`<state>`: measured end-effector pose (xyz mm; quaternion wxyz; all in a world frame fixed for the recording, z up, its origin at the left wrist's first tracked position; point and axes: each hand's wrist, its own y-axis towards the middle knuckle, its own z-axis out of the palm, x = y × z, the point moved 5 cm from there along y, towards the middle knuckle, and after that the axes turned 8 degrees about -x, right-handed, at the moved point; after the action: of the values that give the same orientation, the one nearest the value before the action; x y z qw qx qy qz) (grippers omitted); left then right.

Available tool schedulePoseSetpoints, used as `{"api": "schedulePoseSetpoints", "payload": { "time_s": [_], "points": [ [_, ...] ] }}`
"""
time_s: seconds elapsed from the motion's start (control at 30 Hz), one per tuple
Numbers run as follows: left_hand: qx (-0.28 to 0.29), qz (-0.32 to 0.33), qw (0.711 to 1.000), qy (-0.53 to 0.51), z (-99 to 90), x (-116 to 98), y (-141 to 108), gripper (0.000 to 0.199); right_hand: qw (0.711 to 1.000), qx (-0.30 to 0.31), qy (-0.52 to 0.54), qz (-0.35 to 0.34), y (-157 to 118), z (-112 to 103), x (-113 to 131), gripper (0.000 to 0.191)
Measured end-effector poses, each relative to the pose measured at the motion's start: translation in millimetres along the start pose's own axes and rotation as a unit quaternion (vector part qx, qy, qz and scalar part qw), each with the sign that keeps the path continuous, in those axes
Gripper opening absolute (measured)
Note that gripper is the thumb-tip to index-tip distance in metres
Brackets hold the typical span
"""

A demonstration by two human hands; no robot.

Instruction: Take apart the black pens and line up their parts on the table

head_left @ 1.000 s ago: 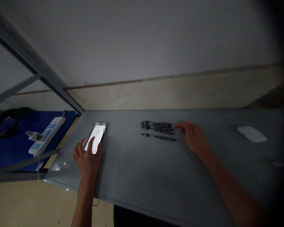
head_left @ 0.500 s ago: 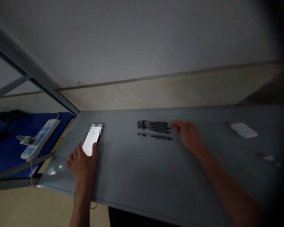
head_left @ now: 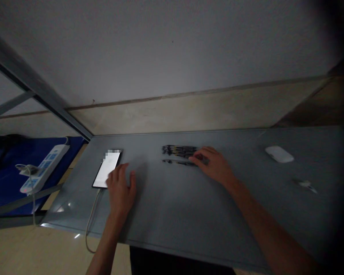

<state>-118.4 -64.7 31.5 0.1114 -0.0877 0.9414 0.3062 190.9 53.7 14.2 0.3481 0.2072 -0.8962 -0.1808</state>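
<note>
A phone (head_left: 106, 169) with a lit white screen lies on the grey table, a cable plugged into its lower end. My left hand (head_left: 120, 191) hovers just right of the phone, fingers and thumb apart, holding nothing. Several dark pens (head_left: 177, 149) lie side by side in a bunch at the middle of the table. One single pen (head_left: 176, 162) lies slightly nearer to me. My right hand (head_left: 213, 164) is at the right ends of the pens, thumb and fingers bent round them. The fingers partly hide those ends.
A white rounded case (head_left: 279, 154) and a small white item (head_left: 306, 185) lie on the right of the table (head_left: 166, 206). To the left, a power strip (head_left: 44, 168) rests on a blue surface. The cable (head_left: 88, 225) hangs over the front edge. A wall stands behind.
My left hand has let go of the phone and moved right. My right hand has moved left and nearer to me, thumb and fingers now round the pens' ends. The view has shifted slightly.
</note>
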Motion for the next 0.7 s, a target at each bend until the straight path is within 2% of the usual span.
{"api": "schedulePoseSetpoints", "payload": {
  "time_s": [0.07, 0.17, 0.2, 0.27, 0.33, 0.43, 0.57, 0.7],
  "points": [
    [0.086, 0.106, 0.985, -0.103, 12.8, -49, 1, 0.03, 0.997, 0.053, -0.006, -0.06, -2, 8, 11, 0.021],
    [0.139, 0.234, 0.954, -0.126, 28.5, -113, 8, 0.033, 0.984, 0.115, -0.025, -0.132, -6, 15, 21, 0.02],
    [0.158, 0.27, 0.942, -0.121, 35.6, -128, 10, 0.031, 0.981, 0.126, -0.03, -0.143, -7, 17, 22, 0.019],
    [0.172, 0.305, 0.932, -0.099, 50.4, -145, 17, 0.031, 0.98, 0.131, -0.029, -0.148, -7, 17, 22, 0.013],
    [0.178, 0.338, 0.921, -0.08, 64.4, -151, 20, 0.032, 0.982, 0.126, -0.02, -0.141, -6, 15, 22, 0.011],
    [0.169, 0.354, 0.918, -0.061, 77.3, -143, 20, 0.028, 0.985, 0.118, -0.013, -0.124, -3, 11, 26, 0.013],
    [0.153, 0.365, 0.917, -0.055, 78.0, -127, 21, 0.028, 0.988, 0.102, -0.008, -0.113, -2, 9, 32, 0.009],
    [0.105, 0.362, 0.925, -0.053, 72.5, -121, 26, 0.03, 0.991, 0.107, -0.015, -0.084, -5, 16, 25, 0.02]
  ]
}}
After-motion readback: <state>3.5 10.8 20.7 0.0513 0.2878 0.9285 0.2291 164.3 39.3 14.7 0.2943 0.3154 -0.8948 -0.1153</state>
